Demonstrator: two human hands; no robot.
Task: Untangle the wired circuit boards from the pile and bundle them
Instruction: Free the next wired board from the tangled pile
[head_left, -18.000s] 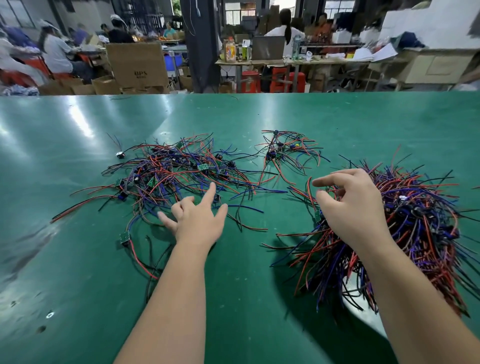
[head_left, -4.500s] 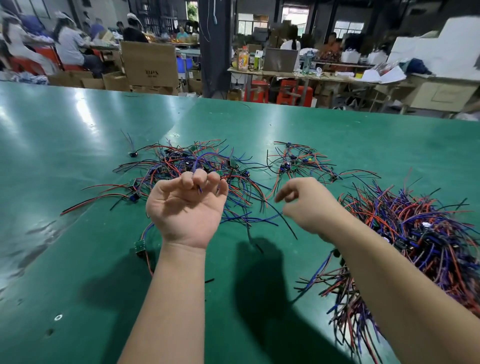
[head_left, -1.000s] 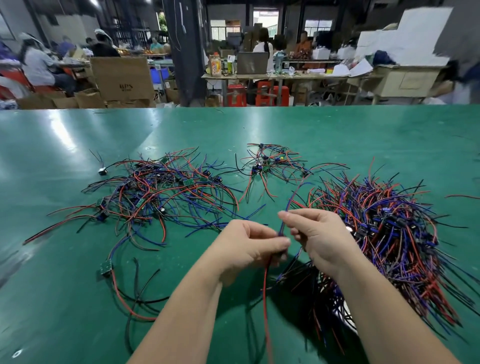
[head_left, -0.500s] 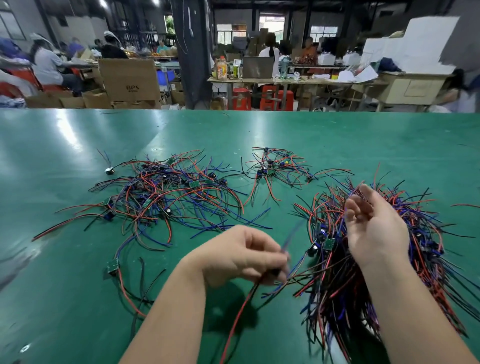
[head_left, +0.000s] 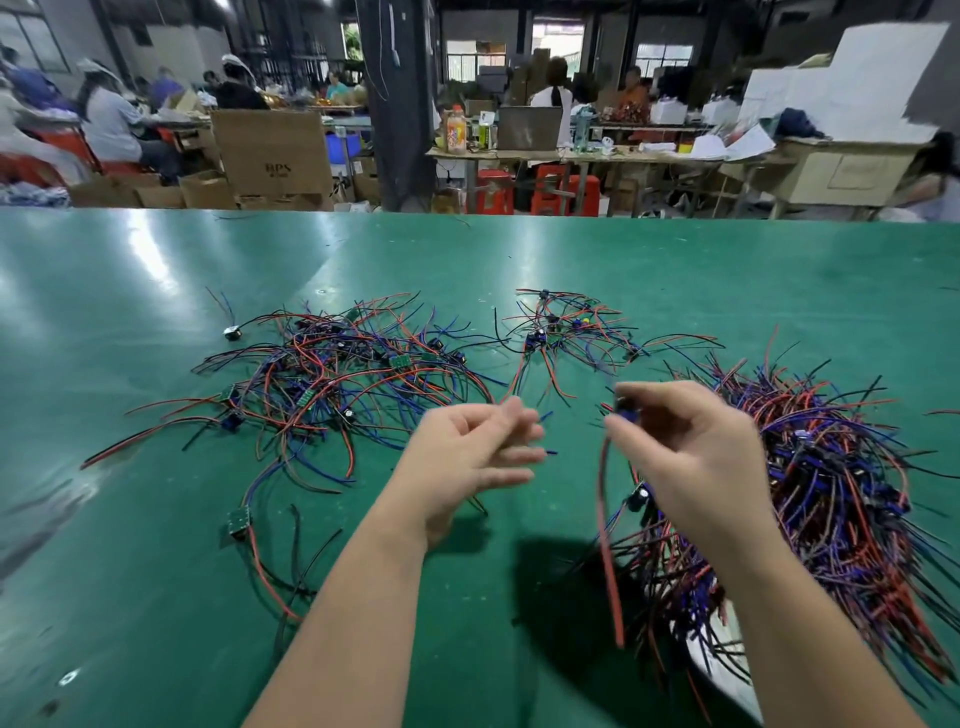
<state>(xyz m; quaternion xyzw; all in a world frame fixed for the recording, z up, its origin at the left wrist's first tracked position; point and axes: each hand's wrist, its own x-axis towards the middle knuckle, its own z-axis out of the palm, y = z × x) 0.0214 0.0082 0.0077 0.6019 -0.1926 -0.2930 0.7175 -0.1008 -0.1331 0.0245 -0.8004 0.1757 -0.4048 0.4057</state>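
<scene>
Motion blurs the fingers (head_left: 519, 419) of the left hand (head_left: 462, 457) and the small part (head_left: 626, 409) pinched by the right hand (head_left: 691, 462).

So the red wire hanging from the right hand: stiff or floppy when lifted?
Probably floppy: the red wire hangs in a loose curve below the right hand. Likely light, since a fingertip pinch seems to carry it. It may snag: its lower end lies close against the tangled pile.

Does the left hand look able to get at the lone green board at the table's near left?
Probably yes: the left hand looks empty, and the board lies outside the pile with only its own wires around it.
</scene>
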